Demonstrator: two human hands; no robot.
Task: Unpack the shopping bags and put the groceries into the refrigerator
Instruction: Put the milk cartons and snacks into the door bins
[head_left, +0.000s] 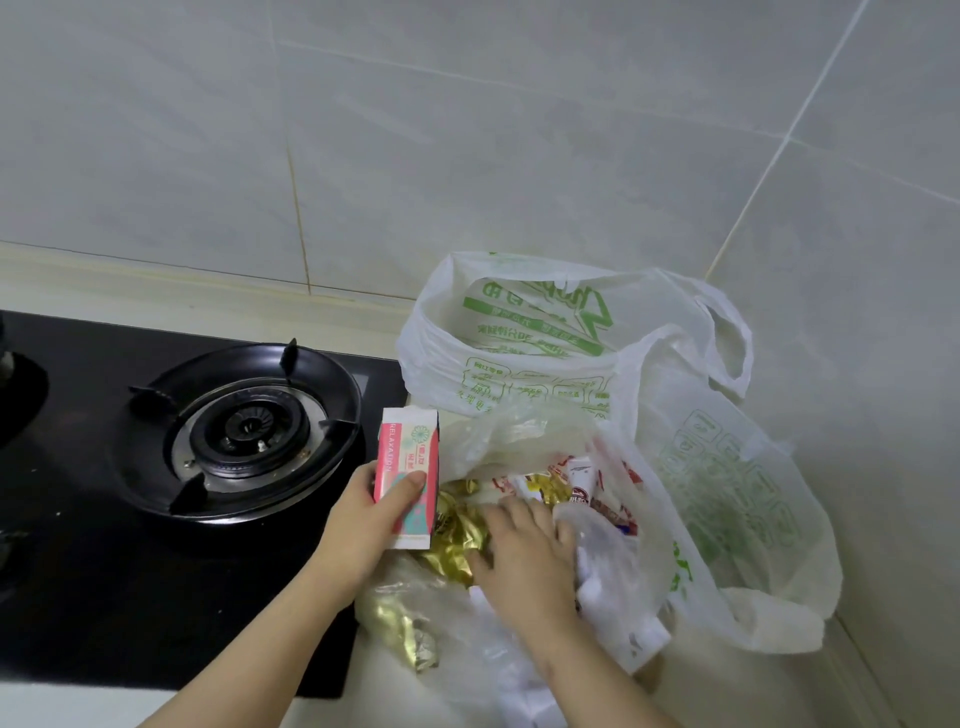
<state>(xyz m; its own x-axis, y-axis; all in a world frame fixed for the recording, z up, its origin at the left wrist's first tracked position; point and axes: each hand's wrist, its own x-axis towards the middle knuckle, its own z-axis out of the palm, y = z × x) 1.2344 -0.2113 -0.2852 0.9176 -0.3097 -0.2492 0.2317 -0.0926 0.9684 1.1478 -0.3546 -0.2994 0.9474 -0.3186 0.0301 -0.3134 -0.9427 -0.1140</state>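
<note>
My left hand (363, 525) grips a pink and white carton (408, 467) upright, just left of the bags. My right hand (524, 545) reaches into the near plastic bag (623, 587), fingers spread over gold-wrapped packets (457, 535); whether it holds anything is hidden by blur. Red and white packets (587, 488) lie deeper in that bag. A second white bag with green print (519, 343) stands open behind it.
A black gas hob with a round burner (244, 431) lies to the left, touching the bags' edge. Tiled walls (467, 130) meet in a corner behind and right of the bags. Pale countertop (753, 691) shows at lower right.
</note>
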